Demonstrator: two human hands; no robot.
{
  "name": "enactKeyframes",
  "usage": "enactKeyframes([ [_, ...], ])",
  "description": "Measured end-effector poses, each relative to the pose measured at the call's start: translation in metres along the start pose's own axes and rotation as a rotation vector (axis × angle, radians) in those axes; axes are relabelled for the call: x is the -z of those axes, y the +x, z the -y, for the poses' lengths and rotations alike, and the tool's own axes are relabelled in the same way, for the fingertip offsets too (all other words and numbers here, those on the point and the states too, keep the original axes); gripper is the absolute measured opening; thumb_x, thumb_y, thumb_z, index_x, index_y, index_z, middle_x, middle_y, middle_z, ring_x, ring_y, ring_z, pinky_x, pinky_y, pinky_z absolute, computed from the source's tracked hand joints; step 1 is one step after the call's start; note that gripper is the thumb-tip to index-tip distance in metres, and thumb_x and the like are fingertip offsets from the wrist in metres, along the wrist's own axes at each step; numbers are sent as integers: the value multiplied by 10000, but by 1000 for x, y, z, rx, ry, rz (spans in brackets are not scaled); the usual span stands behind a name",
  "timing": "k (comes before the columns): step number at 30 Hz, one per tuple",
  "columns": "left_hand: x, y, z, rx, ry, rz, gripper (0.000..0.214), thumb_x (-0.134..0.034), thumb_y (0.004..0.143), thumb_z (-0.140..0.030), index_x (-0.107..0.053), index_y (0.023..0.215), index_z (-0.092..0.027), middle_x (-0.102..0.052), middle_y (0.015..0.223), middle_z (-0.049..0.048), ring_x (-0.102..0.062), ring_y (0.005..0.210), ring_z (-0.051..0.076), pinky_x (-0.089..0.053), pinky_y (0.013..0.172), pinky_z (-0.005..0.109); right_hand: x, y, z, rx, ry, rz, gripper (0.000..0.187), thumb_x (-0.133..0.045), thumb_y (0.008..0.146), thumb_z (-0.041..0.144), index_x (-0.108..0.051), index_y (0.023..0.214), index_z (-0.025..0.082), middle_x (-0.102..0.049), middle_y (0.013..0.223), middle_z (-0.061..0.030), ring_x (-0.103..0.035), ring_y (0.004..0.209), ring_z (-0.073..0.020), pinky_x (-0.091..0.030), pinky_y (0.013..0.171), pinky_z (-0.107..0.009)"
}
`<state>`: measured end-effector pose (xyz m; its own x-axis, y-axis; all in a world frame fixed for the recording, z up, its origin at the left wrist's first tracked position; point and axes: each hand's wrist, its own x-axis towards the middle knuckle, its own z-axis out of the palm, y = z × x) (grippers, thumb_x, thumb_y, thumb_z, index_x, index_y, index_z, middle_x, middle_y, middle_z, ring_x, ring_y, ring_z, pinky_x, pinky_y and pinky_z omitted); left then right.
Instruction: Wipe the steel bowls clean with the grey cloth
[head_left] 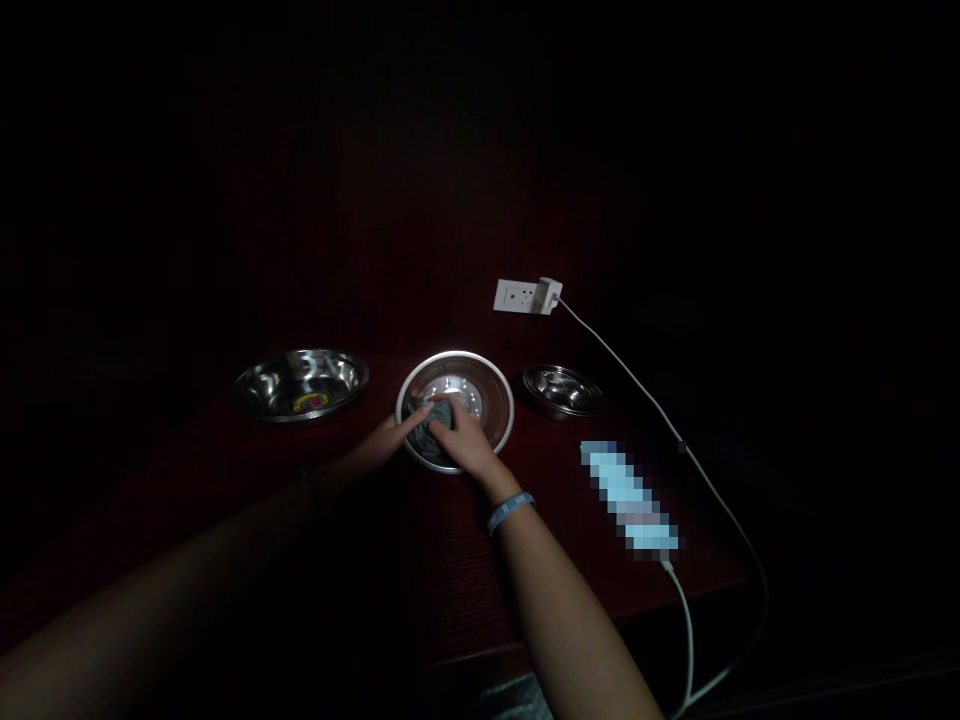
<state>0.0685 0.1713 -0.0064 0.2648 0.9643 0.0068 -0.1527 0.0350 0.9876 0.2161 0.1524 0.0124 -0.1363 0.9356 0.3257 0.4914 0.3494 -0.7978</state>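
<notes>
A shiny steel bowl (480, 385) sits mid-table under a bright light. My right hand (463, 440) is closed on a grey cloth (437, 420) and presses it into the bowl's near side. A blue band circles that wrist. My left hand (390, 437) rests on the bowl's left rim, fingers stretched toward the cloth and touching it.
A larger steel bowl (301, 383) stands to the left, a smaller one (562, 390) to the right. A pixelated lit device (628, 500) lies at the right with a white cable (660, 405) running to a charger in a wall socket (527, 296). The dark red table (450, 570) ends near me.
</notes>
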Motion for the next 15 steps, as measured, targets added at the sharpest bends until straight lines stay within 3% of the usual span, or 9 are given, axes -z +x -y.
enactKeyframes([
  [8, 2, 4, 5, -27, 58, -73, 564, -699, 743, -450, -616, 1215, -153, -655, 1261, 109, -576, 1208, 302, -423, 1072, 411, 1, -2, 1, 31, -41, 26, 588, -614, 776, 314, -443, 1336, 260, -637, 1101, -64, -631, 965, -214, -478, 895, -396],
  [15, 7, 11, 14, -52, 67, -115, 547, -689, 741, -461, -629, 1186, -148, -657, 1254, 118, -565, 1220, 306, -410, 1080, 412, 5, -6, 9, 96, -159, 39, 669, -633, 764, 330, -395, 1381, 226, -598, 1180, -100, -593, 1061, -254, -451, 953, -427],
])
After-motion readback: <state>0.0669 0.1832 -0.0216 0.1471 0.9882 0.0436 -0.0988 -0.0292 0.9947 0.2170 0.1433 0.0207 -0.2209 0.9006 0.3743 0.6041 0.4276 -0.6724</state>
